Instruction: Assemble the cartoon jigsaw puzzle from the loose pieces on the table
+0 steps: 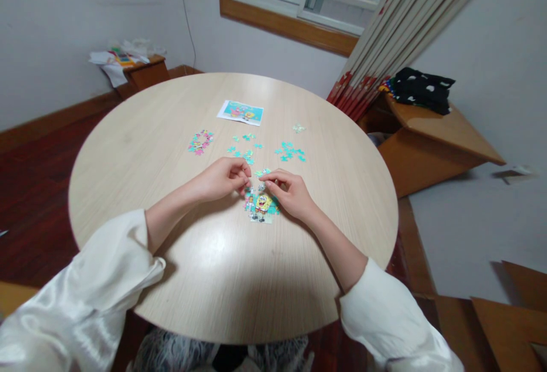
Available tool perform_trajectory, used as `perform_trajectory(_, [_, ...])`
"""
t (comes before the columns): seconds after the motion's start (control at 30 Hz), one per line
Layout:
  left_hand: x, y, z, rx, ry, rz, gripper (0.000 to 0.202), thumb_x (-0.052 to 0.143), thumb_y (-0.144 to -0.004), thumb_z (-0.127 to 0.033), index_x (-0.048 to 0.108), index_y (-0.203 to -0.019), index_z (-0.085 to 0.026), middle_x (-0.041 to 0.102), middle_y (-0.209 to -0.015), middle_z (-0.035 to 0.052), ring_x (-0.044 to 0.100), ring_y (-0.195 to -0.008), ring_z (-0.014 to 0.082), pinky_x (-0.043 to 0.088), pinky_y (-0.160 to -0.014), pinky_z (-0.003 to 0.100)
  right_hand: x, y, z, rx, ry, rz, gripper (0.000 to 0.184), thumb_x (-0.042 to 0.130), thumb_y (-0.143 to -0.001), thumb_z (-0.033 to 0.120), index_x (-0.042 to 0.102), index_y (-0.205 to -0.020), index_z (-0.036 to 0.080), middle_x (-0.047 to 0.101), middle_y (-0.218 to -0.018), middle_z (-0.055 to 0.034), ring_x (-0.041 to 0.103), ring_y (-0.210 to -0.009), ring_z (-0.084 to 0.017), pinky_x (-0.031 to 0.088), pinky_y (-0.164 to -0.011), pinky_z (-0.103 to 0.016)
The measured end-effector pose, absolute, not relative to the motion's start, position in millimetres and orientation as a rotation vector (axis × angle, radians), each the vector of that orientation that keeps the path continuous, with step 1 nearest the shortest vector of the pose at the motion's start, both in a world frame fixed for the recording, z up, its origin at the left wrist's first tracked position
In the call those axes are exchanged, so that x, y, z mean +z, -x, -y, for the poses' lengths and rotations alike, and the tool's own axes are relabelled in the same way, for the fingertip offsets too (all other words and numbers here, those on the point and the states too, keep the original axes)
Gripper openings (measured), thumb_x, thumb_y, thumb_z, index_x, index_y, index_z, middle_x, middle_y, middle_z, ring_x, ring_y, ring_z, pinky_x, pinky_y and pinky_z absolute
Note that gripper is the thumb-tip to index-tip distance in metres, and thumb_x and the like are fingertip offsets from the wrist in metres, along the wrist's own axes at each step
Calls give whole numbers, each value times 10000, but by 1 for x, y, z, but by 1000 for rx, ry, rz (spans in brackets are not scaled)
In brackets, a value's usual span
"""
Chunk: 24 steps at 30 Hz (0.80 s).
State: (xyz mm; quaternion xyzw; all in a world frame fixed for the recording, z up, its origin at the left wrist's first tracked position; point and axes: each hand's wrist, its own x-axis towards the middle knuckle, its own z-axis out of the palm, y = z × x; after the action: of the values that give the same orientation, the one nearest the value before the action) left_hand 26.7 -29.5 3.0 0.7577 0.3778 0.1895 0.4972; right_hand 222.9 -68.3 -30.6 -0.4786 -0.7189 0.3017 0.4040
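Observation:
On the round table, a partly joined jigsaw puzzle (262,204) shows a yellow cartoon sponge figure on a turquoise ground. My left hand (233,178) is at its upper left corner, fingers curled together; whatever they pinch is too small to make out. From the right, my right hand (290,192) reaches over the puzzle's upper edge. Its thumb and index finger close at a small puzzle piece (261,187) and cover part of the joined area. A few turquoise and yellow pieces (262,172) lie just beyond the fingertips, between both hands.
Loose turquoise pieces (290,151) lie in a group right of centre, more pieces (243,155) left of it. Pink pieces (200,142) form a pile farther left, and pale pieces (299,127) lie at the right. A printed picture sheet (241,113) rests behind on the table (141,133).

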Motion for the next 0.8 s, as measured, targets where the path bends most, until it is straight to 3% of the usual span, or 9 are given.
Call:
perform_trajectory(0.23, [11,-21,29,374,-2254,-1113,220,423,-730,-87,638,-743,-131,655,-717,29,568,-664,127,428,-665,253,-38,-224,65,737,1274,1830,199,542,-856,207,733,-910,196,645,-782,-28,531,-681,-120,433,-655,-269])
perform_trajectory(0.57, [12,-15,31,-8,-2408,-975,407,409,-755,-84,741,-973,-172,745,-963,71,658,-823,165,444,-757,244,-45,-218,59,856,1290,1802,162,585,-814,228,726,-878,182,705,-794,-29,607,-695,-129,479,-671,-271])
perform_trajectory(0.8, [13,-11,34,-45,-2386,-817,374,453,-771,-153,727,-1018,-206,749,-920,58,639,-740,157,423,-706,233,-42,-215,59,822,1309,1845,132,590,-812,172,721,-823,182,725,-830,-46,644,-756,-149,493,-708,-287])
